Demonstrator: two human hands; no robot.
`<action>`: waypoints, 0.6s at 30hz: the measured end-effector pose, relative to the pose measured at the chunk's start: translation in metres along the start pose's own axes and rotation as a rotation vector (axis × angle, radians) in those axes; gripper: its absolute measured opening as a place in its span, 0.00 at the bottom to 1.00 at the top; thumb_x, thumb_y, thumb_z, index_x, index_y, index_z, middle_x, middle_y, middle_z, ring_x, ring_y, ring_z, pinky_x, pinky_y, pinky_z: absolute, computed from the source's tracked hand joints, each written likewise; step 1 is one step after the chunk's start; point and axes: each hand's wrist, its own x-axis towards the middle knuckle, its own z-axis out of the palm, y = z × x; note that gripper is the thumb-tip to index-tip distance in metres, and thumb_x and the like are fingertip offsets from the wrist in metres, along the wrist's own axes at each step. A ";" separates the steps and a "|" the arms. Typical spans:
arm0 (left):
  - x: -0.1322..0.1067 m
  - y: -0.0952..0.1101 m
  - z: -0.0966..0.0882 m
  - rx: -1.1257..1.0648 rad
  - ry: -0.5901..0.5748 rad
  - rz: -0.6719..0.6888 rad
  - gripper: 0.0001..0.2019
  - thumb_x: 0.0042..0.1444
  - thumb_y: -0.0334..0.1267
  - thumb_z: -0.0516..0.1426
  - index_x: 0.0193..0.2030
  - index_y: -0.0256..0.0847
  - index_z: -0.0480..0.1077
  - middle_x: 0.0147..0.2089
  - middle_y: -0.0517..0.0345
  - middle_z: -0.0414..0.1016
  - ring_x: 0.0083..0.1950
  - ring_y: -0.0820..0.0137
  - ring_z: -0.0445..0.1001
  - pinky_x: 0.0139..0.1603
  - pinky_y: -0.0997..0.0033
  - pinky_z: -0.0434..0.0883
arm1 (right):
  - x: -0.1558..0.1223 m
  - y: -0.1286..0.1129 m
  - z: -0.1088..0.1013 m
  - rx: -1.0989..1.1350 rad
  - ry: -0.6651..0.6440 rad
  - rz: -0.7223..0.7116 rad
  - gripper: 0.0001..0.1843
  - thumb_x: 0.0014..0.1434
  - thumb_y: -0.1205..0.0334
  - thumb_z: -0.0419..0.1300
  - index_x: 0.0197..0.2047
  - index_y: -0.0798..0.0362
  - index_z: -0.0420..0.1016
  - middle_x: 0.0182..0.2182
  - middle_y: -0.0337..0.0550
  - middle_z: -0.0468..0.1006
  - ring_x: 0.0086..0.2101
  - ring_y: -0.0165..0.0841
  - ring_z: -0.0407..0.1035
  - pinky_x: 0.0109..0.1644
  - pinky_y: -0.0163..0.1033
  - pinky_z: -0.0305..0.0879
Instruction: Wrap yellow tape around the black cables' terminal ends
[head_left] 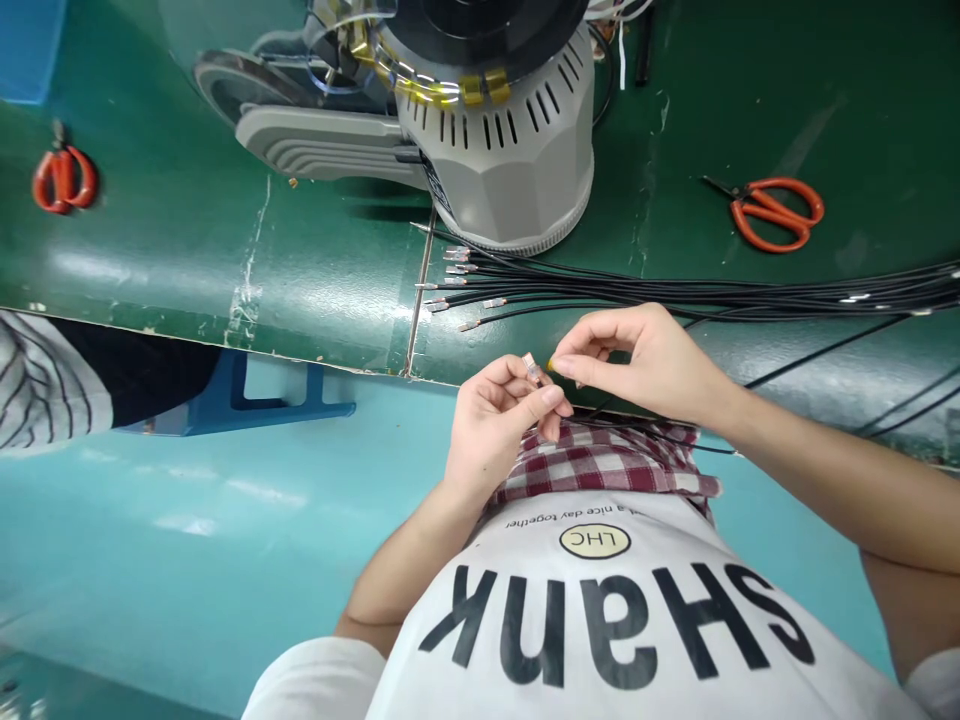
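Note:
My left hand (504,418) is closed in a pinch on a black cable, close to its end. A small, shiny, copper-coloured connector (532,368) at that end sticks up past the fingertips. Just to the right, my right hand (643,362) has thumb and forefinger pressed together on a small yellow piece of tape (553,365), close beside the connector. Only a bit of the yellow shows between the fingertips. Behind both hands, a bundle of black cables (637,290) lies along the bench, several of them ending in similar connectors (456,270).
A grey tape dispenser (510,185) carrying yellow tape pieces stands at the back. Orange-handled scissors (780,212) lie at right, another orange-handled pair (64,180) at far left. The green bench (330,290) ends just before my lap. A blue stool (262,400) stands left, beside another person's striped clothing.

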 end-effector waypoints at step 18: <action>0.001 -0.001 0.003 -0.074 -0.024 -0.071 0.14 0.56 0.39 0.68 0.31 0.37 0.67 0.28 0.55 0.80 0.20 0.71 0.76 0.23 0.76 0.72 | -0.002 -0.001 0.001 0.006 -0.027 0.010 0.08 0.56 0.56 0.71 0.33 0.52 0.81 0.29 0.39 0.81 0.30 0.32 0.75 0.36 0.36 0.73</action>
